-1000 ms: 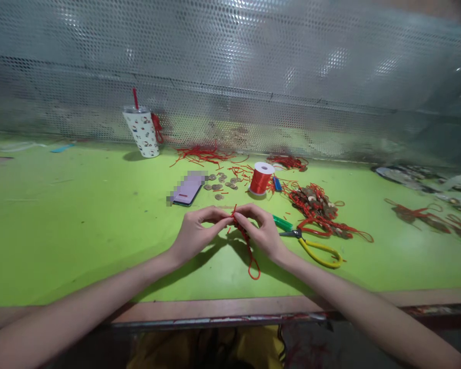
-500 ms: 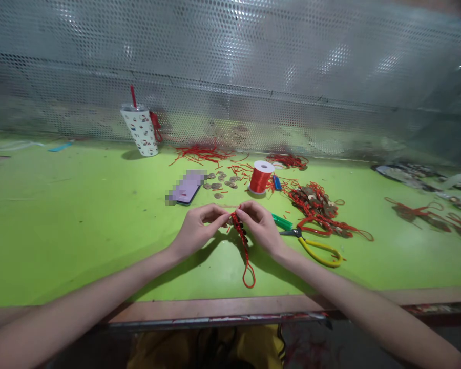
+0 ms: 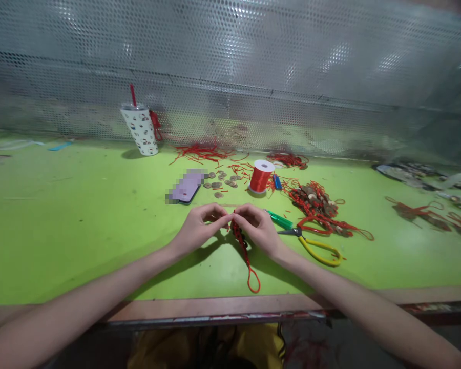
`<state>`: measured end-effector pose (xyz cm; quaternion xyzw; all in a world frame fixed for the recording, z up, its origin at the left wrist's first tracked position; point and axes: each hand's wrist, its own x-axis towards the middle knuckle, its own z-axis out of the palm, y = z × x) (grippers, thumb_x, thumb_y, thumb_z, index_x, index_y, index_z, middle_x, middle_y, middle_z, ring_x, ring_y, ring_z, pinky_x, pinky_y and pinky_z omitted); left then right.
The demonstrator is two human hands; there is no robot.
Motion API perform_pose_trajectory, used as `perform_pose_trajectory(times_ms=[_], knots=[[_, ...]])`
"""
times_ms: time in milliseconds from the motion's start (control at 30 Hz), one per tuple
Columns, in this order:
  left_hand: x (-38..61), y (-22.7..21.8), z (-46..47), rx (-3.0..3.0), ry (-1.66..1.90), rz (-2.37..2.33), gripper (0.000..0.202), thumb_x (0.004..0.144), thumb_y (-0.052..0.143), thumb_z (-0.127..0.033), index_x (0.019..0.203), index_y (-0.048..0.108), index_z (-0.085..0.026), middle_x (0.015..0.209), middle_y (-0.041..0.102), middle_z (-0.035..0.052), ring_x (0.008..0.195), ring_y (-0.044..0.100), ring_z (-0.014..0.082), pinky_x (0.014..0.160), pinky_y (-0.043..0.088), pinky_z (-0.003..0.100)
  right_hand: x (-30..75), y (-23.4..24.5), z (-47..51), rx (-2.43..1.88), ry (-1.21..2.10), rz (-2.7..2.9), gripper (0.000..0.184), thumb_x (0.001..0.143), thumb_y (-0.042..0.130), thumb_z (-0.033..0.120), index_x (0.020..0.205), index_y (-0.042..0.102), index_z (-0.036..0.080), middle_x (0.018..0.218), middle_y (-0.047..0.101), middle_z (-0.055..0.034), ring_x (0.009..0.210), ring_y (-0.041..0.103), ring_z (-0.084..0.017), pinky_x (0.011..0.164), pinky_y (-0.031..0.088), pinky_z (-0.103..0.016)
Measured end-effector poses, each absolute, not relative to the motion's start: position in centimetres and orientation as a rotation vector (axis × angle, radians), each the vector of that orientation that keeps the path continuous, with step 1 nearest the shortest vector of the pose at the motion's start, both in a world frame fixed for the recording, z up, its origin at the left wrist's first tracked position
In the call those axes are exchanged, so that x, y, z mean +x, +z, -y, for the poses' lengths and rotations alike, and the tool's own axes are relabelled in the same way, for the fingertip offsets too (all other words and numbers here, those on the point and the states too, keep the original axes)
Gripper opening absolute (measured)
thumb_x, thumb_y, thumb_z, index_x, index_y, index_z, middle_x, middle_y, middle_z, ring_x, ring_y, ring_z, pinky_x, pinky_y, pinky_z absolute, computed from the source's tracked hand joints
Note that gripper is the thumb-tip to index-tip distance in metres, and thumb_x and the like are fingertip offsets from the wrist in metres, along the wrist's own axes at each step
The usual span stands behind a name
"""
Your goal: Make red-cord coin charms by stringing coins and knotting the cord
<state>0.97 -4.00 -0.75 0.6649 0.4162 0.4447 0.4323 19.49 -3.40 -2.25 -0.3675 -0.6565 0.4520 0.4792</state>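
Note:
A braided red cord strand with dark coins along it (image 3: 239, 238) hangs from between my hands, its end loop hanging towards the table's front edge. My left hand (image 3: 203, 224) pinches the top of the strand between thumb and fingertips. Right against it, my right hand (image 3: 258, 228) pinches the same spot, so the tips of both hands meet and hide the cord's upper end. Just right of my right hand lie a green lighter (image 3: 279, 220) and scissors (image 3: 303, 238) with red and yellow handles. Beyond my hands are loose coins (image 3: 218, 195).
A red thread spool (image 3: 260, 179) stands behind my hands, with a phone (image 3: 188, 187) to its left. Finished-looking coin strands (image 3: 315, 202) are heaped at right. A patterned tumbler (image 3: 142, 130) stands near the mesh screen (image 3: 223, 72). Red cord scraps (image 3: 203, 152) lie along the back.
My fingertips have drawn together at the top of the strand, the right hand shifting slightly left. The hanging loop has swung a little right and lower.

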Motion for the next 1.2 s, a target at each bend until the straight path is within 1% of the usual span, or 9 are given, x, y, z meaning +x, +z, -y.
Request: perform_pose_trajectory(times_ms=[100,233,400,500,633,800,1000,1100,1200], knots=[[1.0,-0.6,3.8,1.584,1.08,-1.005,0.033,0.081,0.076,-0.048,0.078,0.066,-0.017,0.071,0.067,0.0009,0.068,0.065,0.0149,0.069,0.054,0.029,19.4,-2.3,3.5,-0.879,1.055,1.634,0.024,0.089,0.068,0.043,0.086,0.068,0.019,0.083,0.071,-0.0041,0.074,0.064,-0.017,0.071,0.051,-0.031],[0.8,-0.5,3.8,1.639,1.016,-1.004,0.033,0.082,0.074,-0.048,0.078,0.064,-0.017,0.071,0.064,-0.0001,0.064,0.06,0.0131,0.064,0.05,0.027,19.5,-2.4,3.7,-0.879,0.979,1.704,0.022,0.091,0.067,0.038,0.088,0.073,0.018,0.084,0.074,-0.0053,0.074,0.067,-0.017,0.071,0.052,-0.031],[0.3,-0.5,3.7,1.727,0.919,-0.97,0.034,0.087,0.067,-0.05,0.079,0.06,-0.018,0.07,0.056,-0.0014,0.061,0.051,0.0118,0.056,0.041,0.024,19.8,-2.2,4.0,-0.88,0.916,1.805,0.02,0.093,0.065,0.036,0.089,0.075,0.019,0.083,0.076,-0.0048,0.074,0.068,-0.018,0.071,0.052,-0.031],[0.0,-0.4,3.7,1.833,0.838,-0.94,0.032,0.092,0.06,-0.047,0.078,0.059,-0.018,0.068,0.052,-0.002,0.061,0.046,0.0123,0.055,0.037,0.024,19.9,-1.8,4.1,-0.862,0.937,1.866,0.019,0.093,0.064,0.034,0.088,0.075,0.019,0.083,0.077,-0.0043,0.075,0.069,-0.019,0.073,0.053,-0.032],[-0.3,0.1,3.7,1.981,0.766,-0.91,0.034,0.096,0.054,-0.046,0.075,0.058,-0.018,0.069,0.053,-0.0009,0.065,0.048,0.0142,0.059,0.038,0.025,20.0,-1.6,4.3,-0.856,0.995,1.906,0.019,0.093,0.063,0.033,0.087,0.075,0.02,0.082,0.076,-0.0037,0.075,0.068,-0.019,0.074,0.053,-0.034],[-0.4,0.0,3.6,2.045,0.759,-0.922,0.035,0.097,0.05,-0.045,0.074,0.056,-0.019,0.069,0.054,-0.0007,0.066,0.05,0.0146,0.06,0.039,0.026,19.9,-1.6,4.2,-0.849,1.121,1.862,0.019,0.092,0.065,0.036,0.09,0.075,0.02,0.085,0.075,-0.0043,0.079,0.066,-0.019,0.075,0.052,-0.035],[-0.3,-0.1,3.5,2.061,0.873,-0.965,0.033,0.098,0.048,-0.041,0.074,0.054,-0.019,0.068,0.053,-0.0016,0.065,0.048,0.014,0.062,0.039,0.026,19.9,-1.5,3.8,-0.856,1.372,1.701,0.028,0.09,0.065,0.048,0.09,0.072,0.02,0.073,0.062,0.0002,0.065,0.054,-0.014,0.06,0.045,-0.028],[-0.3,0.0,3.6,2.066,0.933,-0.973,0.03,0.099,0.048,-0.039,0.077,0.055,-0.019,0.069,0.054,-0.0015,0.066,0.05,0.0143,0.063,0.04,0.027,19.9,-1.5,3.7,-0.819,1.476,1.645,0.03,0.086,0.072,0.049,0.099,0.072,0.022,0.082,0.066,-0.0011,0.07,0.057,-0.014,0.065,0.047,-0.029],[-0.4,-0.1,3.6,2.137,0.967,-0.976,0.028,0.099,0.046,-0.036,0.079,0.055,-0.019,0.072,0.057,-0.0011,0.068,0.053,0.0143,0.065,0.042,0.026,19.8,-1.6,3.7,-0.79,1.527,1.607,0.032,0.082,0.076,0.048,0.101,0.072,0.023,0.09,0.069,-0.0025,0.078,0.061,-0.016,0.07,0.05,-0.031]])
